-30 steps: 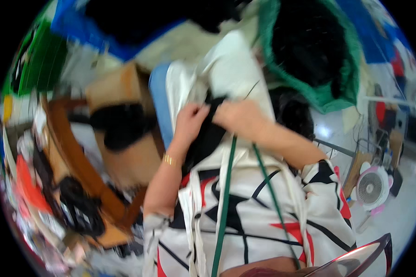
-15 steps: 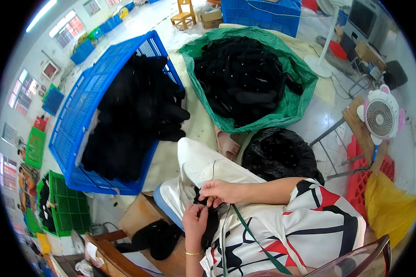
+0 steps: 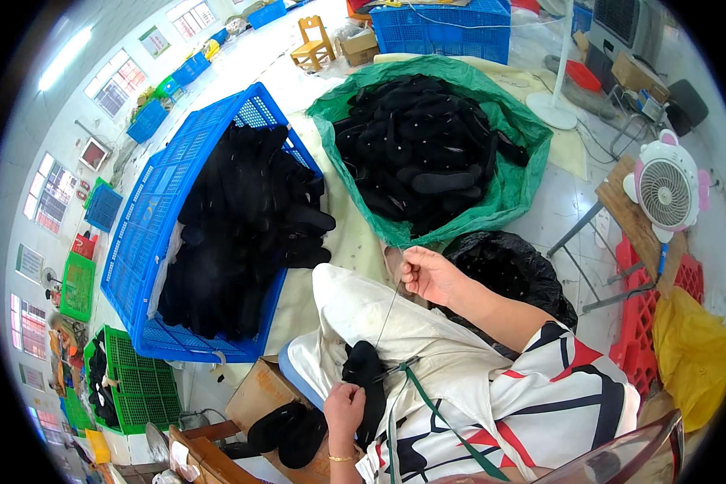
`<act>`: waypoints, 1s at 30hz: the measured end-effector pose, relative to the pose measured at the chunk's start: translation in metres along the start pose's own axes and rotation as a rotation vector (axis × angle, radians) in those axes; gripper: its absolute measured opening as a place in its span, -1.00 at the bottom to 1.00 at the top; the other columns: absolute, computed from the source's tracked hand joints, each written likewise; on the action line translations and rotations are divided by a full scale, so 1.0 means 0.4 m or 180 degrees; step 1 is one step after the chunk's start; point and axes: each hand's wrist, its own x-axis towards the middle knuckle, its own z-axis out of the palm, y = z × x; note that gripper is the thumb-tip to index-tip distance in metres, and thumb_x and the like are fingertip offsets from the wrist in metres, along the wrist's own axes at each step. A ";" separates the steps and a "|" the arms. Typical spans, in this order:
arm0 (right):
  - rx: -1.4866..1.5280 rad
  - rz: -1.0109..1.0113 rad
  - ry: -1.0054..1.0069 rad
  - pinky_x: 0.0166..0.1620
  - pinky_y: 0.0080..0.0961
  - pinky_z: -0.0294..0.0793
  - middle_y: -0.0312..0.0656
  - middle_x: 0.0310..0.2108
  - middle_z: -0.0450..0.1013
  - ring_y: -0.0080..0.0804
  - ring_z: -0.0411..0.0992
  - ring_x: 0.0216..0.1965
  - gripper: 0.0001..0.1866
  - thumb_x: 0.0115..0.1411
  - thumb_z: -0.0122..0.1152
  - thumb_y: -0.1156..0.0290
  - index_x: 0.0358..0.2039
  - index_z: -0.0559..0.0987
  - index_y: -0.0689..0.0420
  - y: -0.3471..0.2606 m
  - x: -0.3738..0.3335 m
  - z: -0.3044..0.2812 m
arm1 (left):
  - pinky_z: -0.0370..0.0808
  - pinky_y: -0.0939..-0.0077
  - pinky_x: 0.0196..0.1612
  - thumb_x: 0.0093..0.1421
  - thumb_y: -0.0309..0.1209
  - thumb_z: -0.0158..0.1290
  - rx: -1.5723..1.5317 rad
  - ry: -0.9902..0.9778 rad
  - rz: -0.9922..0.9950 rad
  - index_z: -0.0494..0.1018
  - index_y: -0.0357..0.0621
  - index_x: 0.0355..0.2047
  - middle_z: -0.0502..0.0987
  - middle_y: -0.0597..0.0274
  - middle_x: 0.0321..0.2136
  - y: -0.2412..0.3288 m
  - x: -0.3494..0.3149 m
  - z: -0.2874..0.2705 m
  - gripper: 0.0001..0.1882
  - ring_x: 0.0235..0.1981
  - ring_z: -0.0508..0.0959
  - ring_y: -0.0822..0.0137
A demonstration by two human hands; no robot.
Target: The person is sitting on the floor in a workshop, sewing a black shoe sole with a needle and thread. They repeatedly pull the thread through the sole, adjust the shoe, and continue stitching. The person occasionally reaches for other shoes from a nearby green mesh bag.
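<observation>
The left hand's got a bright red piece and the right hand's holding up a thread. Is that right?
Not quite: the head view shows the piece in the left hand is black, not bright red. The right hand is holding up a thread.

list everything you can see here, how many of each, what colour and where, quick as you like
worked piece: one, black, lower centre
thread: one, dark, rising from that piece
strap: two strands, green, lower centre
cardboard box: one, brown, lower left
large crate: one, blue, left of centre
sack: one, green, upper centre
black pieces: too many to count, black, mostly in crate and sack
plastic bag: one, black, below the sack
fan: one, white and pink, right
chair: one, yellowish, far top
background crates: several, blue and green, top and left
left grip: one, bare, on worked piece
right grip: one, bare, at thread's upper end
</observation>
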 end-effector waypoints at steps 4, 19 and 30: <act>0.0190 -0.0441 0.0332 -0.32 -0.50 0.51 -0.36 -0.49 0.42 -0.56 0.39 -0.48 -0.83 0.32 0.15 0.31 -0.42 0.43 0.02 -0.006 0.005 -0.028 | 0.48 0.23 -0.36 0.15 -0.34 0.16 -0.0198 0.0144 0.0044 0.57 -0.24 -0.45 0.54 0.02 -0.52 0.000 0.009 0.017 -0.81 -0.46 0.56 0.01; -0.5425 -0.1957 -0.0499 -0.10 -0.12 0.39 0.07 -0.28 0.41 0.06 0.38 -0.17 -0.65 0.19 0.22 0.12 -0.33 0.46 0.19 0.219 -0.059 -0.121 | 0.36 0.51 -0.47 0.15 -0.30 0.25 -0.1306 -0.0077 -0.1287 0.46 -0.31 -0.49 0.38 0.33 -0.67 -0.093 0.009 0.101 -0.69 -0.57 0.33 0.51; -0.3930 -0.0622 -0.1146 -0.20 -0.60 0.40 -0.28 -0.32 0.46 -0.59 0.37 -0.31 -0.71 0.32 0.18 0.27 -0.18 0.53 0.27 0.204 -0.029 0.066 | 0.40 0.44 -0.40 0.12 -0.52 0.18 -0.1378 0.0344 -0.0260 0.43 -0.27 -0.36 0.40 0.16 -0.55 0.055 -0.030 -0.030 -0.86 -0.52 0.42 0.33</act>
